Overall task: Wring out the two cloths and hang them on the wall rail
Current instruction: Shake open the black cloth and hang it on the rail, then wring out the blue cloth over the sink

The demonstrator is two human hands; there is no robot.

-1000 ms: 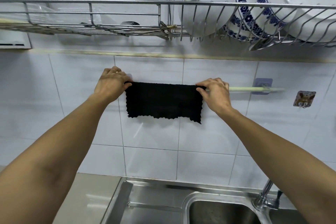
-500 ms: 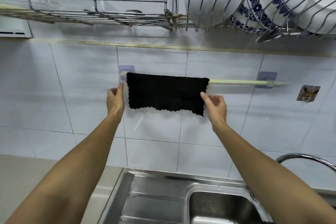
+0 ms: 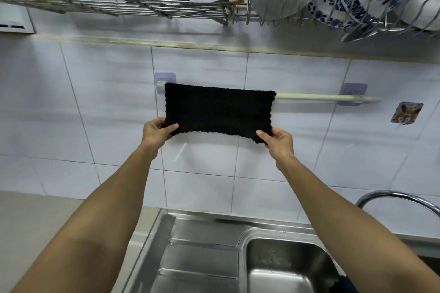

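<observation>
A black cloth (image 3: 217, 109) hangs folded over the left part of the pale green wall rail (image 3: 316, 97), spread flat against the tiles. My left hand (image 3: 157, 129) pinches the cloth's lower left corner between thumb and fingers. The lower right corner is pinched by my right hand (image 3: 277, 141). The rail rests on two purple stick-on hooks (image 3: 353, 93); its right part is bare. A dark piece of fabric (image 3: 342, 284) shows at the sink's bottom edge, mostly hidden by my right arm.
A wire dish rack (image 3: 171, 5) with white and blue-patterned bowls (image 3: 350, 0) hangs just above the rail. Below lie a steel sink (image 3: 281, 266) with a drainboard, a curved tap (image 3: 400, 200) at right, and a small brown wall hook (image 3: 406, 113).
My hands dropped from the cloth's top corners at the rail to its bottom corners and now grip them. The view tilted down, showing more sink.
</observation>
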